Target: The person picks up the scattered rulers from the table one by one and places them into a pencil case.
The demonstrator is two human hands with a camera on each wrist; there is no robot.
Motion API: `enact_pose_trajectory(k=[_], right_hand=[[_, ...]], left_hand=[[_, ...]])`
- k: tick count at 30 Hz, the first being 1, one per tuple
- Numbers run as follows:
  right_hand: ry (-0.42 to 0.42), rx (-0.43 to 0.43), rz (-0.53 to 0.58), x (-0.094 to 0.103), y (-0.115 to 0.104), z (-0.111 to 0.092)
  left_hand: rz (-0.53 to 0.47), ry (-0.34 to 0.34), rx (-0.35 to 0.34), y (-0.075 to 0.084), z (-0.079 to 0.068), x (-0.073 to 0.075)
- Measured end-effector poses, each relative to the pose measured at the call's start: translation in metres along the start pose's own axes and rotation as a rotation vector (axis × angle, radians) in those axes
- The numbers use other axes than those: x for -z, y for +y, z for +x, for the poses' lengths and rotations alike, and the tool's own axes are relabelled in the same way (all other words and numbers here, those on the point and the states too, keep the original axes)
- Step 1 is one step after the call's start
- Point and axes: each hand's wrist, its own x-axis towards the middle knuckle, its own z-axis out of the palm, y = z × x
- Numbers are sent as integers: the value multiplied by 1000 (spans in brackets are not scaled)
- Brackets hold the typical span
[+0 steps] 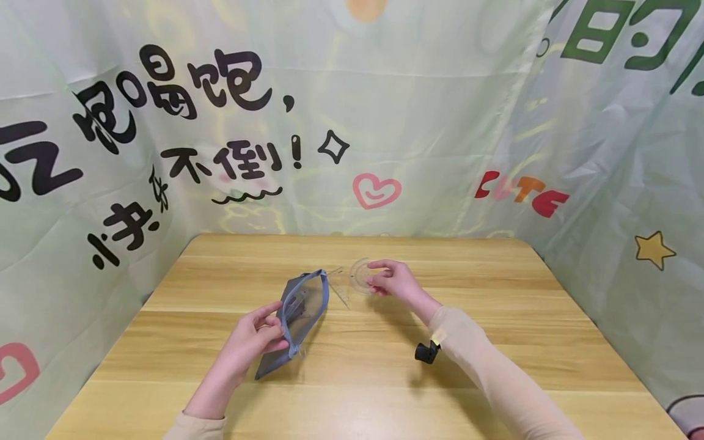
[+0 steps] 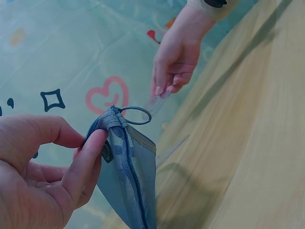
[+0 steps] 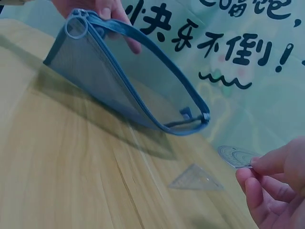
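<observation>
A blue mesh zip pouch (image 1: 317,300) stands tilted over the table with its mouth unzipped. My left hand (image 1: 250,339) pinches its rim at the near end, by the zip ring (image 3: 76,27). Something dark shows through the mesh, too unclear to name. My right hand (image 1: 400,286) pinches a clear protractor (image 1: 359,276) between thumb and fingers, raised above the table to the right of the pouch. Below it, a clear triangular set square (image 3: 195,180) lies on the wood near the pouch's far end, touched by neither hand.
The wooden table (image 1: 495,287) is bounded at the back and sides by a printed cloth (image 1: 440,122) with lettering and hearts. A small black device (image 1: 426,352) sits at the right sleeve's cuff.
</observation>
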Motion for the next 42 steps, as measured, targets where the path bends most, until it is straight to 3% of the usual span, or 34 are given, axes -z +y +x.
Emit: enact_pose_trajectory(k=[42], right_hand=[[-188,40,17,-51,-33,-15]], left_hand=[[-12,3,-8,3,-2,-1]])
